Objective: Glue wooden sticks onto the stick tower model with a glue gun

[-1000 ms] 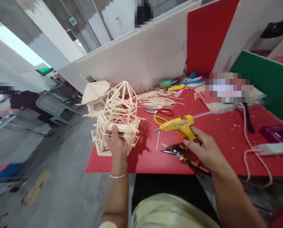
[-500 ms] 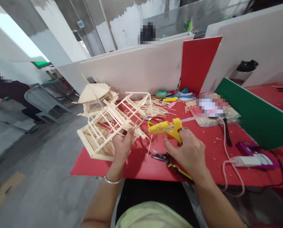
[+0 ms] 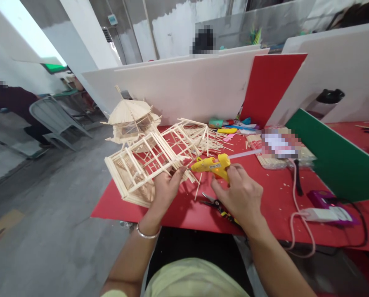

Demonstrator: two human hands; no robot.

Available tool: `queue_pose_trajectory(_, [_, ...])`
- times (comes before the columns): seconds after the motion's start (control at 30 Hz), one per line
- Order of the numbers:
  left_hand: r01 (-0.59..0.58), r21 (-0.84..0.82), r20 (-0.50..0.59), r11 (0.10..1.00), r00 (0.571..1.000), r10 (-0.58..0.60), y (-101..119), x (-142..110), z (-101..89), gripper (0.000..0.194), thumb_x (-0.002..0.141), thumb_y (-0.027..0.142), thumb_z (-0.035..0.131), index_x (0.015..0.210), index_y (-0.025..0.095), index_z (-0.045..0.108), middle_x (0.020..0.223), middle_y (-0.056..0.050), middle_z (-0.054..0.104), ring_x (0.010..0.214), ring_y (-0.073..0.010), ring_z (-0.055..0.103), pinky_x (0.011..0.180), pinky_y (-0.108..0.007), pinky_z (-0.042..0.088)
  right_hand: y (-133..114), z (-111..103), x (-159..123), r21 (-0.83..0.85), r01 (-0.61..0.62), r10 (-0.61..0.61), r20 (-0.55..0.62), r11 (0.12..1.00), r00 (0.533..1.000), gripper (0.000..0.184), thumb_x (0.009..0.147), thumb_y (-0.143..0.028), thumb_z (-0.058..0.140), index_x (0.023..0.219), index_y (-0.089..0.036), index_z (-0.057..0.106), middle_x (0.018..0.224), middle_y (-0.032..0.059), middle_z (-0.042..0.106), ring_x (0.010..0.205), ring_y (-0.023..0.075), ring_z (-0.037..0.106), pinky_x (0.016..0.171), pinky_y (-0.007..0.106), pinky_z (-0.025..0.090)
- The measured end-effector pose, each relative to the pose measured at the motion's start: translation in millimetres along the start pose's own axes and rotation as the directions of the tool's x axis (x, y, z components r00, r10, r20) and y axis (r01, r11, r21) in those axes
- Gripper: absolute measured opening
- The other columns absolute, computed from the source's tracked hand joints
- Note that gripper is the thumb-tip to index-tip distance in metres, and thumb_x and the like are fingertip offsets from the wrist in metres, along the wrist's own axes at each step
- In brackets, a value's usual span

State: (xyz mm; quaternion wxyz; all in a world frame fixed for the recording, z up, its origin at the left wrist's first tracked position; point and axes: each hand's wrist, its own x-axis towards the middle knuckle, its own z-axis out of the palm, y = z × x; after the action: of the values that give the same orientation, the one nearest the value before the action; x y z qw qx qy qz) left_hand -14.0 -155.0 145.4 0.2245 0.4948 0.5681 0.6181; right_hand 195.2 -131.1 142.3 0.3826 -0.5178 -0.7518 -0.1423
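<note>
My left hand [image 3: 166,187] grips a house frame built of thin wooden sticks [image 3: 153,159], tipped over on its side above the left part of the red table [image 3: 265,185]. My right hand [image 3: 238,194] is wrapped round the handle of a yellow glue gun [image 3: 212,165], whose nozzle points left at the frame beside my left fingers. A second stick model with a cone roof [image 3: 130,117] stands just behind the frame.
Pliers with yellow handles [image 3: 217,204] lie under my right hand. Loose sticks [image 3: 217,142], a pink cord [image 3: 296,198] and a white power strip [image 3: 325,214] lie on the table. White, red and green boards [image 3: 333,161] wall the back. A person sits at far left by a grey chair [image 3: 54,119].
My left hand has tipped the stick frame from upright onto its side. My right hand has brought the glue gun left, up to the frame.
</note>
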Motion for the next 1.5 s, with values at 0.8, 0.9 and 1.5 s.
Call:
queue_pose_trajectory(0.8, [-0.036, 0.215, 0.038, 0.976, 0.999, 0.029, -15, -3, -11.3, 0.033, 0.092, 0.049, 0.068, 0.089, 0.018, 0.075, 0.075, -0.001, 0.070, 0.070, -0.0175, 0.064, 0.065, -0.027, 0.046, -8, 10, 1, -0.045, 0.094, -0.095, -0.031, 0.995, 0.995, 0.015, 0.087, -0.031, 0.065, 0.094, -0.018, 0.065, 0.097, 0.0044, 0.074, 0.072, 0.0162, 0.066, 0.060, 0.027, 0.038])
queue_pose_trajectory(0.9, [-0.021, 0.240, 0.026, 0.971, 1.000, 0.016, -15, -3, -11.0, 0.033, 0.091, 0.050, 0.069, 0.087, 0.018, 0.075, 0.071, -0.001, 0.069, 0.065, -0.0168, 0.062, 0.063, -0.027, 0.045, -7, 10, 2, -0.047, 0.097, -0.099, -0.037, 0.994, 0.994, 0.015, 0.086, -0.031, 0.065, 0.094, -0.018, 0.065, 0.098, 0.0046, 0.074, 0.073, 0.0165, 0.067, 0.060, 0.027, 0.038])
queue_pose_trajectory(1.5, [-0.057, 0.259, -0.001, 0.964, 0.998, 0.059, -4, 1, -12.3, 0.032, 0.092, 0.047, 0.066, 0.087, 0.016, 0.073, 0.078, -0.004, 0.072, 0.077, -0.0199, 0.067, 0.077, -0.030, 0.051, 2, 4, -11, -0.065, 0.120, -0.122, -0.018, 0.991, 0.992, 0.014, 0.086, -0.031, 0.063, 0.092, -0.018, 0.065, 0.098, 0.0047, 0.074, 0.070, 0.0163, 0.064, 0.061, 0.028, 0.038])
